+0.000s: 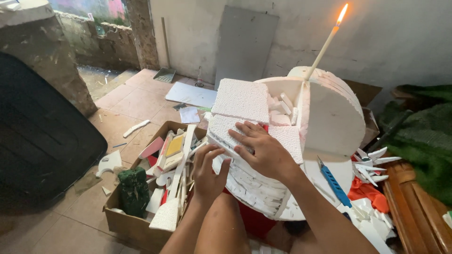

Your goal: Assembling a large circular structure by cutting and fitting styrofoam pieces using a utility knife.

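Two bare hands work on a white, layered, rounded polystyrene foam model [282, 141] that sits in front of the person's knees. The right hand [263, 150] lies flat and spread on a flat white square foam slab [226, 129] at the model's upper edge, fingers apart, pressing rather than gripping, seemingly to keep the piece seated against the stacked curved layers below. The left hand [207, 171] comes up from beneath with fingers loosely open, fingertips touching the slab's lower edge as if steadying or aligning it; neither hand is clamped around anything. A second textured white foam square [241, 99] rests just above the first. A thin white lit candle [325, 44] stands tilted out of the model's top, its flame well clear of the hands. Just right of the right forearm, a blue utility knife [333, 183] lies on the foam base, near white pointed foam offcuts [374, 162] and an orange cloth [365, 192]. To the left, an open brown cardboard box [134, 228] on the tiled floor [136, 101] holds foam scraps and a dark green floral foam block [133, 190].
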